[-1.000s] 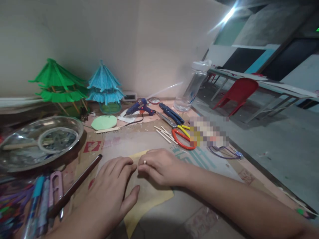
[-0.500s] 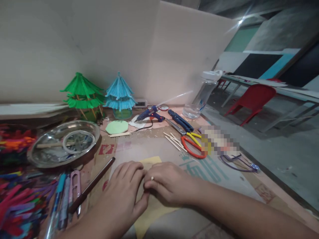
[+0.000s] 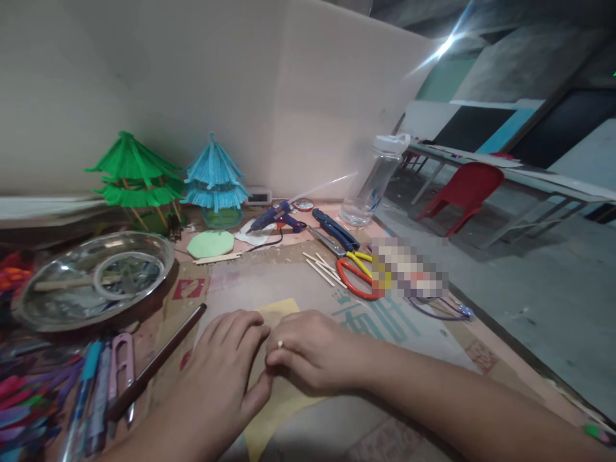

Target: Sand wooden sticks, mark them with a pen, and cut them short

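My left hand lies palm down over a sheet of yellow paper, its fingers stretched out and slightly bent. Against its fingertips, my right hand is closed, with the pale round end of a thin wooden stick poking out between thumb and forefinger. The rest of that stick is hidden inside the hand. Beyond the hands, several loose wooden sticks lie beside orange-and-yellow-handled scissors. A brown pen-like rod rests to the left of my left hand.
At the back stand green and blue tiered paper roofs, a blue glue gun, navy-handled pliers and a water bottle. A metal tray, pens, pink snips and colourful strips fill the left side.
The whole scene has shifted left in view as my head turned a little right. Both hands keep nearly the same pose over the yellow paper, the stick still in my right hand.
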{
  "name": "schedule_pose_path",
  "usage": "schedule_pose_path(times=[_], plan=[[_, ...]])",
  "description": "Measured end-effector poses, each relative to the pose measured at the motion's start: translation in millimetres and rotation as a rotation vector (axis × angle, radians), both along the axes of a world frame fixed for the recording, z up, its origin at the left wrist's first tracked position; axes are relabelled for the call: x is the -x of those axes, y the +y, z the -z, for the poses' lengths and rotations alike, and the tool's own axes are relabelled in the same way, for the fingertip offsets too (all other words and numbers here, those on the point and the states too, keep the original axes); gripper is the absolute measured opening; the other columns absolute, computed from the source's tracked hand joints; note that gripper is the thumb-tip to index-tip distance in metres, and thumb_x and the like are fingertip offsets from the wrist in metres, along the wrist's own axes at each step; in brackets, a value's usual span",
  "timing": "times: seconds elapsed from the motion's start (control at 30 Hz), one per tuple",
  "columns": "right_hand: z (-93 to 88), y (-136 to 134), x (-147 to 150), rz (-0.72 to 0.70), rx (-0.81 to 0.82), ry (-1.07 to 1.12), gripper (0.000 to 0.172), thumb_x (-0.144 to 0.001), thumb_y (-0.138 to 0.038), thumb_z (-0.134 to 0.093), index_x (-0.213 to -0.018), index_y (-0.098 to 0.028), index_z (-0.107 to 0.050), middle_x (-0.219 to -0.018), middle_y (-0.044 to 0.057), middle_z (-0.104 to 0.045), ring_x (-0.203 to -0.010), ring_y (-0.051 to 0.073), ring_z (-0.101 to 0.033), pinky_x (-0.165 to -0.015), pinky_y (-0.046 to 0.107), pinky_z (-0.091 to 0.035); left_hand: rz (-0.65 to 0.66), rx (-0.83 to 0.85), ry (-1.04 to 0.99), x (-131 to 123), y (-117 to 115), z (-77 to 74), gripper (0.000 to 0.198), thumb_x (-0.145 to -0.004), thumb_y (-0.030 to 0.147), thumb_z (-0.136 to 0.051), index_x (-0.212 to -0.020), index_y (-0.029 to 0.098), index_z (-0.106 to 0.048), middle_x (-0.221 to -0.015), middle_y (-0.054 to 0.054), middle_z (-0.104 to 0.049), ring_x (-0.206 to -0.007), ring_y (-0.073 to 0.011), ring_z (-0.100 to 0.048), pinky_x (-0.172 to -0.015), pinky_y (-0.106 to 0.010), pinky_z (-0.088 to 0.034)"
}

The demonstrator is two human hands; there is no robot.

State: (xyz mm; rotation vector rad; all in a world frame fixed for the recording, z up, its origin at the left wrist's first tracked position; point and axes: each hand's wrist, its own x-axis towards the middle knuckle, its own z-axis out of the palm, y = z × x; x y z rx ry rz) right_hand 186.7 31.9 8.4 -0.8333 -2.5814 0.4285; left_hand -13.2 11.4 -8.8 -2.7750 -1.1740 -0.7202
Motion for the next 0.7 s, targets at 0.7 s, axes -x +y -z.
schedule_pose_path(times=[0.7], plan=[[3.1, 6.0, 5.1, 0.036, -0.026, 0.016, 0.03, -0.1, -0.027, -0.042, -0.08, -0.018, -0.062, -0.076, 0.004, -0.069, -0.072, 0.015, -0.062, -0.07, 0.025, -0.044, -0.039, 0.08, -0.001, -1.8, -5.1, -7.0, 0.025, -0.076, 0.024, -0.058, -0.101, 0.021, -0.06, -0.104, -0.007, -0.066, -0.098, -0.0266, -0.062, -0.085, -0.042, -0.052]])
